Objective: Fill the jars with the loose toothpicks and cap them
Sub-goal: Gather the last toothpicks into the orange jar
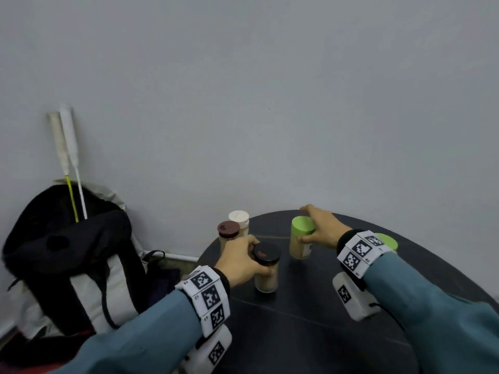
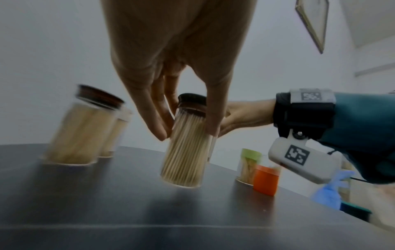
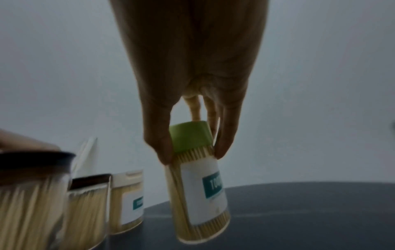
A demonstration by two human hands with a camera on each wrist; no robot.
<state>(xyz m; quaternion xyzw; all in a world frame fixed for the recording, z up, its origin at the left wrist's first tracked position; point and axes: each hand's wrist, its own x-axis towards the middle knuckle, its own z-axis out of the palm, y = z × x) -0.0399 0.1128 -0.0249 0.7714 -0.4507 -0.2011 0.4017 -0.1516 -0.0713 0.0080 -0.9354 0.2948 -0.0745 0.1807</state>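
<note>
A clear jar with a black cap [image 1: 266, 268] [image 2: 186, 143], full of toothpicks, stands on the dark round table [image 1: 310, 319]. My left hand [image 1: 243, 261] [image 2: 188, 130] grips it from the left, just under the cap. Farther back, my right hand [image 1: 320, 228] [image 3: 192, 155] grips a green-capped jar [image 1: 301, 240] [image 3: 198, 189] of toothpicks with a white label, fingers round its top. A brown-capped jar [image 1: 228, 234] [image 2: 83, 128] and a cream-capped jar [image 1: 240, 221] [image 3: 127, 201] stand capped at the table's far left edge.
Another green-capped jar [image 1: 387, 240] [image 2: 249, 164] sits behind my right wrist, with an orange cap or jar [image 2: 266, 180] beside it. A black and white backpack [image 1: 70, 260] with racket handles [image 1: 67, 157] leans on the wall at the left. The grey wall is close behind.
</note>
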